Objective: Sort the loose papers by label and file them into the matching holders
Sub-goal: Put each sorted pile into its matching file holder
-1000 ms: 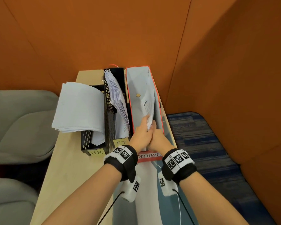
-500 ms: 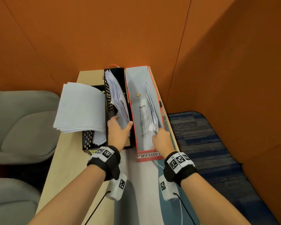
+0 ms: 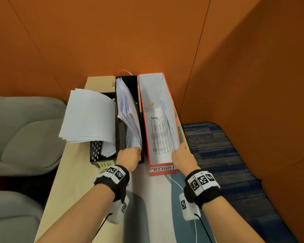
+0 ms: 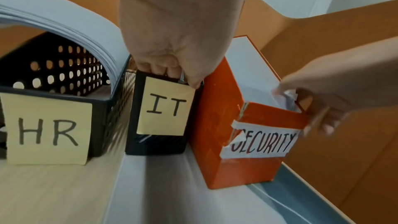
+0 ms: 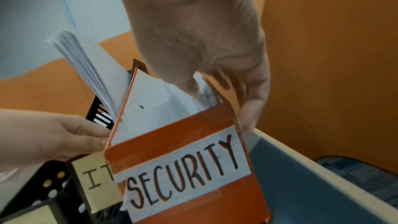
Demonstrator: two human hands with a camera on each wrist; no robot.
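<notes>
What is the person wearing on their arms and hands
Both forearms are bare, no sleeves. Each wrist carries a black band topped with a white strip of black square code markers. A white camera pod with its own marker hangs under each wrist, trailing a thin cable. The hands are bare.

IT holder [image 3: 140, 120] between two holders

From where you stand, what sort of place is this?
Probably an office booth: labelled file holders HR, IT and SECURITY hold papers on a narrow desk, between orange padded walls and grey seats.
</notes>
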